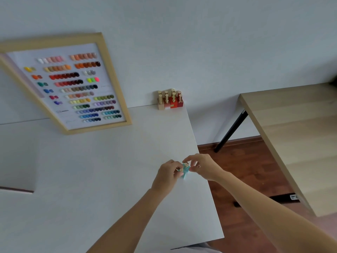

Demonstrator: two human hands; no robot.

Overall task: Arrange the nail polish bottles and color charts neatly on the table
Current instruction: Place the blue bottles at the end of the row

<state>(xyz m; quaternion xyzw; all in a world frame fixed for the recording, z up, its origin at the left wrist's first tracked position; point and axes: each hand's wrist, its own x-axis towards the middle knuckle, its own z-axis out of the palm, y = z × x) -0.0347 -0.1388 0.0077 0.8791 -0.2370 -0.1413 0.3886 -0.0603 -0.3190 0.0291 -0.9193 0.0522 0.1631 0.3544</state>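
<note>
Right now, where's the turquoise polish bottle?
Head view, lower centre: the turquoise bottle sits between the left hand and right hand, near the white table's right edge.

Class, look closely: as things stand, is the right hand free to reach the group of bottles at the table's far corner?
Probably not yet. The right hand and left hand both pinch small turquoise bottles. The white table looks bare up to the group of bottles.

we have one head-worn wide-angle view, looking forward and down over the flat white table [109, 179] from close above. it tilts, facing the pale wall [200, 42] behind.
</note>
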